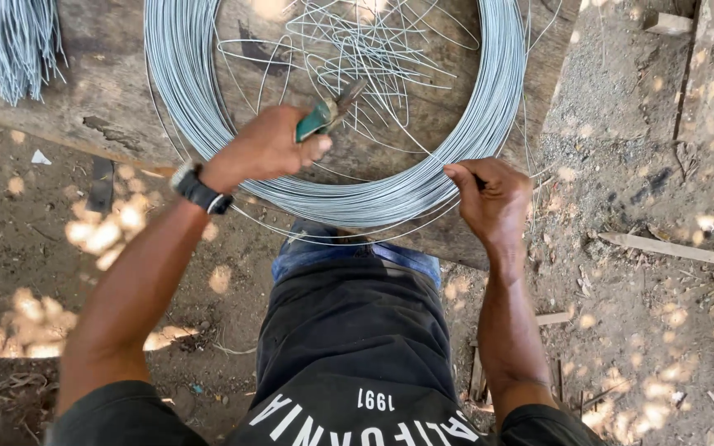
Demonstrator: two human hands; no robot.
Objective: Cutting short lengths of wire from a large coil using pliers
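A big coil of grey steel wire (pixel 200 99) lies on a worn wooden plank table (pixel 101 91). My left hand (pixel 266 149), with a dark watch at the wrist, grips green-handled pliers (pixel 328 111) whose jaws point into the coil's middle. Loose loops of thin wire (pixel 373 49) tangle inside the coil. My right hand (pixel 493 194) pinches the wire at the coil's near right rim, fingers closed around a strand.
A bundle of cut straight wire pieces (pixel 18 45) hangs over the table's far left. Dirt ground with wood scraps (pixel 671 248) lies to the right and below. My knees in jeans (pixel 357 252) touch the table's near edge.
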